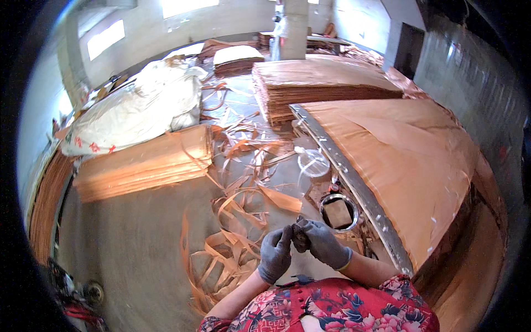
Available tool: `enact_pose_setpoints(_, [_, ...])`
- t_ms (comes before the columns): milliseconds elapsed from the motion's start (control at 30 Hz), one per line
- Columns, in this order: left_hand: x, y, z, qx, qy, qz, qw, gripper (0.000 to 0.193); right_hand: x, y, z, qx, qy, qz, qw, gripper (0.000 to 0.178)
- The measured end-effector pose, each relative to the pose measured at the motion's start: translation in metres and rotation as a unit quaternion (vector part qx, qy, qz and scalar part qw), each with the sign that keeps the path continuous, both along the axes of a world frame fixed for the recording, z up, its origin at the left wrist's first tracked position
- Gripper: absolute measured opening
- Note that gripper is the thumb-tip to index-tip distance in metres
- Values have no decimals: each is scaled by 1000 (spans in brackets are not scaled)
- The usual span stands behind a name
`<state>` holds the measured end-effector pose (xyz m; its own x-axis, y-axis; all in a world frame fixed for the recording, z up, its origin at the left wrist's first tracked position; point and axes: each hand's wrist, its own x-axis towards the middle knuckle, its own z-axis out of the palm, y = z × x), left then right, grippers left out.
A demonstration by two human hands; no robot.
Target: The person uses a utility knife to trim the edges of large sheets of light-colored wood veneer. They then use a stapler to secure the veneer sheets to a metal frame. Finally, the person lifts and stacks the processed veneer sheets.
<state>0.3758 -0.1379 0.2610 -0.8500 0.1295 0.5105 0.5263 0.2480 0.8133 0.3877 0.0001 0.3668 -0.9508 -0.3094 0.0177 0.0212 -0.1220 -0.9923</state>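
My left hand [275,253] and my right hand [326,243], both in grey gloves, meet in front of my body. Between them is a small dark object [300,238]. It sits against the fingers of my right hand, and its kind is too small to make out. The fingers of my left hand are pinched together at its left side; whatever they hold is hidden. Just beyond my right hand stands a round bucket [354,203] with a square tan block [337,213] in it. A wide sloping stack of thin brown veneer sheets [398,160] lies to the right, edged by a dark board [354,185].
Curled veneer strips [235,243] litter the floor left of my hands. A clear plastic bag [313,162] lies beyond the bucket. Stacked sheets [144,163] rest at left beside a white cover [144,105]. Another tall stack [326,83] stands farther back, near a pillar [293,33].
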Motion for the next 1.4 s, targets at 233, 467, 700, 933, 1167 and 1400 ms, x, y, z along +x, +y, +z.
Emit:
enact_pose_setpoints(233, [11,12,32,-22,54,-16,998,24,8,28,-18,-158,-173,71,970,29])
enact_pose_setpoints(467, [6,27,36,-100,154,-69,981,67,10,28,-7,-98,-36,-81,991,33])
enact_pose_setpoints(700, [23,41,46,12,-4,-128,992,62,5,26,-27,106,114,-233,960,29])
enact_pose_setpoints(933, [29,28,57,159,-330,-238,900,53,8,28,-28,262,168,-266,912,31])
enact_pose_setpoints(1167, [13,29,33,-110,70,-63,989,58,7,25,-53,-112,-39,-209,971,26])
enact_pose_setpoints(1400, [15,24,24,120,-241,-108,957,22,6,27,-67,35,152,-121,980,23])
